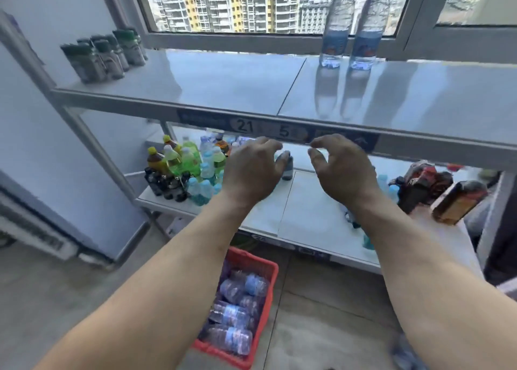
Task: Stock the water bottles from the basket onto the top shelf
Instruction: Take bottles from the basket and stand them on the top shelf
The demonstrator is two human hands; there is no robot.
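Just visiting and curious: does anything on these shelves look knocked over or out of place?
Yes: a brown bottle at the right end of the lower shelf lies tipped over, while the two water bottles on the top shelf stand upright.

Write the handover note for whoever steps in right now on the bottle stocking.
Left hand and right hand: both empty, fingers loosely curled, in front of the shelf edge.
Done: two water bottles stand side by side on the top shelf, right of middle.
Left: several more bottles lie in the red basket on the floor below. Lift them up beside the first two.
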